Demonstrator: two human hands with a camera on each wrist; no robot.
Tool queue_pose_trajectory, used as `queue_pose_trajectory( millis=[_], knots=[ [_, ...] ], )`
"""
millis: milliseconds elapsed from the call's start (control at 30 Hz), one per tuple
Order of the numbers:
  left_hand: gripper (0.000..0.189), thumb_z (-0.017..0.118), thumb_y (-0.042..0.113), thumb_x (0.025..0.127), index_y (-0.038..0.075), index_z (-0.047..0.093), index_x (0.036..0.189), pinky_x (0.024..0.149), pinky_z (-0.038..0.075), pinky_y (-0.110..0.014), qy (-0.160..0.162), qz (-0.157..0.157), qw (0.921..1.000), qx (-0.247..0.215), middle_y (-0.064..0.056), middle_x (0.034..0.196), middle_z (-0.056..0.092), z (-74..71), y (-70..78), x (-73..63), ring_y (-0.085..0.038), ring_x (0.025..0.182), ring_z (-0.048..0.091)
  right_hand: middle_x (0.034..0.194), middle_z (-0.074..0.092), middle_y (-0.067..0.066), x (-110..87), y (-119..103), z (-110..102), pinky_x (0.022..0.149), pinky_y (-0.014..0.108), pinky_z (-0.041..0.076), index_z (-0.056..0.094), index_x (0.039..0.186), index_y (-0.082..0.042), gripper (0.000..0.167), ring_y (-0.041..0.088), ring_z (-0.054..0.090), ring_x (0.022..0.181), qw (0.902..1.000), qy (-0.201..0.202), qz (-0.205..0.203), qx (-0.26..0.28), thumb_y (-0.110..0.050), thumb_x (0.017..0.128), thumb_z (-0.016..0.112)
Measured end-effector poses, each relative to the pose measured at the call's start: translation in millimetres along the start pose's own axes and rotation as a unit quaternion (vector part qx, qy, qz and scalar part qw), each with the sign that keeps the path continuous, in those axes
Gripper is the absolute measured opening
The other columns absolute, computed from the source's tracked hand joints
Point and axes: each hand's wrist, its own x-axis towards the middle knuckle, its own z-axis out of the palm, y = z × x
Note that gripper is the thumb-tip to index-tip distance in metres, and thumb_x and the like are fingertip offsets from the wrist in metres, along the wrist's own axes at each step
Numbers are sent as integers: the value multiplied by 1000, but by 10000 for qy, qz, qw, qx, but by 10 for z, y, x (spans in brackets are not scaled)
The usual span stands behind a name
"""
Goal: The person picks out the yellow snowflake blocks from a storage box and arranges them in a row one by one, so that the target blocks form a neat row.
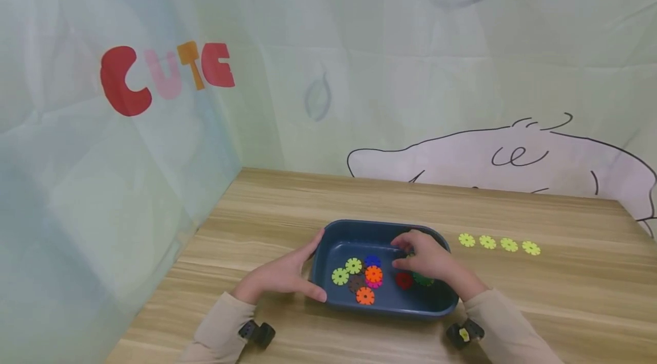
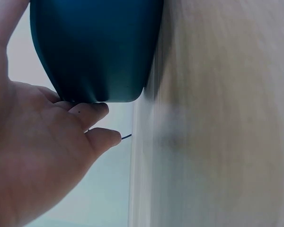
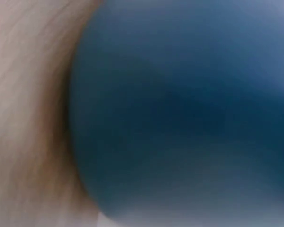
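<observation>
A dark blue plastic tray point(image 1: 390, 311) with rounded corners sits on the table and holds several notched, flower-shaped discs. My left hand point(image 1: 282, 277) grips its left end, thumb at the near corner and fingers along the far side. In the left wrist view the palm of that hand point(image 2: 42, 137) faces the tray's outer wall point(image 2: 99, 52). My right hand point(image 1: 428, 255) is over the right half of the tray, thumb and fingers parted. Close below it lie a red disc point(image 1: 404, 280) and green discs point(image 1: 424, 280), partly covered by the hand.
Yellow-green point(image 1: 340, 276), orange point(image 1: 365, 295), brown point(image 1: 356, 283), blue point(image 1: 372, 261) and pink discs cluster in the tray's left half. Right of the tray, a row of several yellow-green discs point(image 1: 487, 242) lies on the wooden table point(image 1: 287, 198). A printed cloth point(image 1: 287, 67) hangs behind and at left.
</observation>
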Motion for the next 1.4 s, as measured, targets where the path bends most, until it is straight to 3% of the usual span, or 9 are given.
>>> queue_pose_trajectory(
  millis=[400,733,1200,1400],
  knots=[
    [126,84,41,72,13,-7,155,117,13,-53,15,-7,10000,35,-14,161,-6,0,-13,9,-31,147,2,101,63,7,-10,-54,27,83,42,52,68,109,-3,36,21,57,93,9994,-180,270,97,-13,77,81],
    [126,84,42,72,15,-7,155,117,14,-52,-3,4,10000,2,-11,161,-6,0,-21,6,-31,147,2,99,62,7,8,-35,65,81,41,53,70,106,-5,34,22,57,92,9987,106,430,-243,-10,75,81],
    [127,84,41,72,14,-8,155,117,14,-53,-2,20,10000,-43,-12,161,-5,5,-13,6,-31,147,3,94,60,6,26,-16,129,76,37,54,71,102,-5,31,21,56,88,9986,-27,526,-78,-9,73,83],
    [127,85,40,71,15,-8,155,117,14,-52,20,17,10000,-47,-12,161,-4,0,4,3,-31,147,3,91,61,7,46,-22,144,75,36,54,71,99,-4,28,19,56,84,9992,22,337,-212,-11,74,83]
  ],
)
